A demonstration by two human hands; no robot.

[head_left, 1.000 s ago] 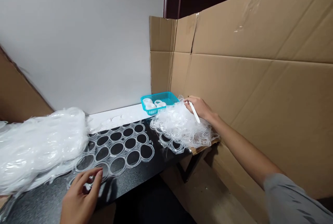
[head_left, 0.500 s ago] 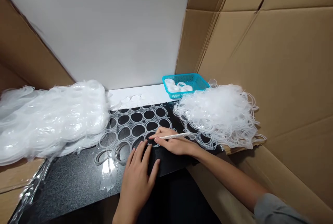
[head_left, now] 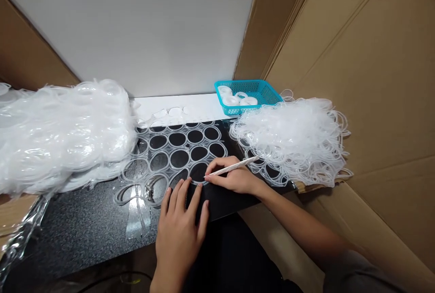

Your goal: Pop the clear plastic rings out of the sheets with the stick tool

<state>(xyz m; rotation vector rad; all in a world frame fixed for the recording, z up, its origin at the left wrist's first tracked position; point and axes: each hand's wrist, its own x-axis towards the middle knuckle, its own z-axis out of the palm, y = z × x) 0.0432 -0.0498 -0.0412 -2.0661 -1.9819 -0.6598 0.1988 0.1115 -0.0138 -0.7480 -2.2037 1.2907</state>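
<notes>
A clear sheet with rows of ring-shaped cutouts (head_left: 169, 151) lies over a black mat (head_left: 227, 200). My left hand (head_left: 181, 220) rests palm down at the sheet's near edge, fingers spread, fingertips touching it. In my right hand (head_left: 238, 177) is a thin white pen-like stick (head_left: 234, 166), pinched between thumb and fingers. Its tip meets the rim of a ring near my left fingertips. At the left end the sheet curls up over the speckled dark tabletop (head_left: 88, 225).
On the left is a thick pile of clear ring sheets (head_left: 74, 134). A tangled heap of clear ring scraps (head_left: 292, 136) sits on the right. Behind it stands a turquoise basket (head_left: 268, 95) with several white rings (head_left: 249, 101). Cardboard walls (head_left: 374, 80) enclose the right side.
My right hand has drawn its fingers in and tilted the stick more steeply, its tip now on the ring's near edge. My left hand stays on the sheet. The camera view has shifted slightly.
</notes>
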